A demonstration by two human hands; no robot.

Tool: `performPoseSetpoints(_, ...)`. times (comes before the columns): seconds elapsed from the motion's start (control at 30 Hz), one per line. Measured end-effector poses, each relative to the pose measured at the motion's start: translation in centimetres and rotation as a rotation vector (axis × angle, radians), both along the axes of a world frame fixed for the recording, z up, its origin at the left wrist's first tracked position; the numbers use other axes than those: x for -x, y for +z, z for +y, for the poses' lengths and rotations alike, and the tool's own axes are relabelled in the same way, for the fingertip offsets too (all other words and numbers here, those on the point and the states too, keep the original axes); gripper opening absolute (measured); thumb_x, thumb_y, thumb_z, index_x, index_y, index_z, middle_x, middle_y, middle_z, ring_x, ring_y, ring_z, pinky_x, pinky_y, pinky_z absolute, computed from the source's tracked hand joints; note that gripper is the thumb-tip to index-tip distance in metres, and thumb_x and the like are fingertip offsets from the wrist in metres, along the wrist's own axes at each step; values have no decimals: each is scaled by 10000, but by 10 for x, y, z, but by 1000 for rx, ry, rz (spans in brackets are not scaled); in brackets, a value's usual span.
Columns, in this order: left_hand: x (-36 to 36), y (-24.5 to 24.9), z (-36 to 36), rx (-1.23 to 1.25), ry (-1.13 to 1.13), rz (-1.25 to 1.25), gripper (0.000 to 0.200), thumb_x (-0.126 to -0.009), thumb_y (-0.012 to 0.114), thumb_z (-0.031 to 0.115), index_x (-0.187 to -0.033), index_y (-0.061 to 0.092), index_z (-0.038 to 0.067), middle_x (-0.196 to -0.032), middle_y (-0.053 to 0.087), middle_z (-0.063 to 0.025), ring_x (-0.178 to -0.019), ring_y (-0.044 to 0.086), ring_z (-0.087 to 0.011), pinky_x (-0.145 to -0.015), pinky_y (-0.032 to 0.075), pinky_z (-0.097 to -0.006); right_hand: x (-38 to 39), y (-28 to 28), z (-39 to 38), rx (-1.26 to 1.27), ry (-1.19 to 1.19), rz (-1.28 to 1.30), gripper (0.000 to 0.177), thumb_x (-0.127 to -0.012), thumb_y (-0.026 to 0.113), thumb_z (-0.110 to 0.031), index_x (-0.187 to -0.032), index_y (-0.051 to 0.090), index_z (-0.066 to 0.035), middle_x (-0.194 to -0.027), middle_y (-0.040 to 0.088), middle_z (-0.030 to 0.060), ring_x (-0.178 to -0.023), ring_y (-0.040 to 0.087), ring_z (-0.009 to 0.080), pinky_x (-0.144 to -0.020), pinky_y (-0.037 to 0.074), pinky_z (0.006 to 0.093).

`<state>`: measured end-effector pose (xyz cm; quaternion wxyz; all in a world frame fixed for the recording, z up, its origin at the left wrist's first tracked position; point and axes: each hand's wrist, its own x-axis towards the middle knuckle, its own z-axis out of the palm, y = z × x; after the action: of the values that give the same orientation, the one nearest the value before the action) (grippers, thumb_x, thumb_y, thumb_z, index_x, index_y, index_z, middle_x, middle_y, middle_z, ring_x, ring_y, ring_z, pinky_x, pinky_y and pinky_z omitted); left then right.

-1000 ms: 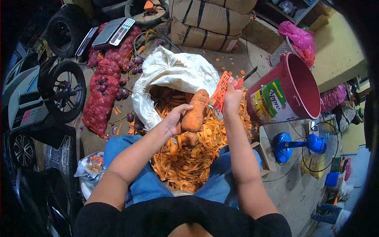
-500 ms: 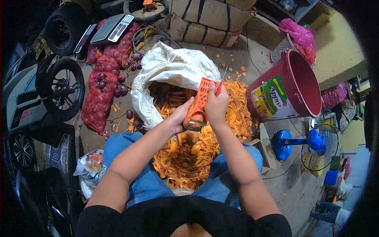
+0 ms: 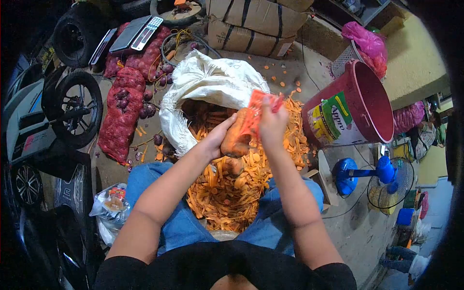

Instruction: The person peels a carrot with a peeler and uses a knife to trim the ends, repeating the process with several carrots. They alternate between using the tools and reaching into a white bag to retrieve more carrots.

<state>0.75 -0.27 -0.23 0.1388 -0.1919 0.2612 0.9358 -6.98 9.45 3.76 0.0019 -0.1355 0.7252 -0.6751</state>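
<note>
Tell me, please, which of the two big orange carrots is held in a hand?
The upper carrot, gripped by the left hand beside the orange plastic peeler; the other carrot lies loose on the orange peelings below.

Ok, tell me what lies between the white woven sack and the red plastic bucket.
Head view: a heap of orange carrot peelings, with the right hand above it.

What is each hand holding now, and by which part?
Left hand grips the carrot around its lower half. Right hand holds the orange peeler by its right end; blur hides the exact grip.
</note>
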Motion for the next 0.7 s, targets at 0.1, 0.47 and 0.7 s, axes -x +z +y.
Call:
performPoseSetpoints(0.1,3,-3,3,72,81,-23,378,-870,279,353,-1048,447,65,-939,551,-84,-762,571,-161,-680,486,-302,-17,-3,-6,-100,37,151,202,-815,475,-186,-743,493,2,-588,509,92,-477,457,185,-458,368,309)
performPoseSetpoints(0.47,-15,37,20,282,-273,-3,454,-846,331,405,-1087,433,34,-948,550,-97,-772,571,-170,-686,481,-317,88,-33,51,-526,-599,112,217,-797,471,-180,-720,507,20,-638,553,113,-558,525,230,-550,403,328)
performPoseSetpoints(0.7,5,8,2,-63,-29,1,409,-849,340,378,-1081,439,56,-961,547,-96,-792,570,-182,-694,481,-333,16,-8,11,-124,-112,64,219,-822,459,-203,-720,483,-11,-557,483,64,-488,443,135,-468,353,303)
